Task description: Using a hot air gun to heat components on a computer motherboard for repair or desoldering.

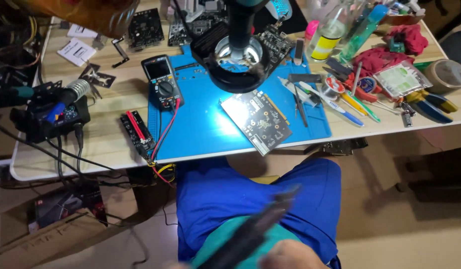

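Hand [285, 256] at the very bottom of the view, blurred, holds a long dark tool [253, 231] that points up and to the right over the person's lap; I cannot tell which hand it is, and I cannot tell how the fingers sit around the tool, because the blur hides them. The lap is covered by blue trousers [215, 192] and a teal cloth [225, 239]. The tool is well apart from the bench [105, 144], down low in front of it. On the bench lies a bright blue mat [200, 124]. A dark circuit board [263, 121] lies tilted on the mat, under a round black ring light [238, 57] that shines down on it. A meter [162, 81] with a dial sits at the left edge of the mat, and its red and black wires [165, 127] run down toward the bench edge. Just left of the mat lies a small narrow board with a red strip [138, 132]. Further left sits a black stand [51, 114] with a blue-handled iron in it. On the right side of the bench lie pens, tweezers [300, 107], blue-handled pliers [432, 104], red rags [377, 57], a roll of tape [447, 74] and some bottles [327, 32].
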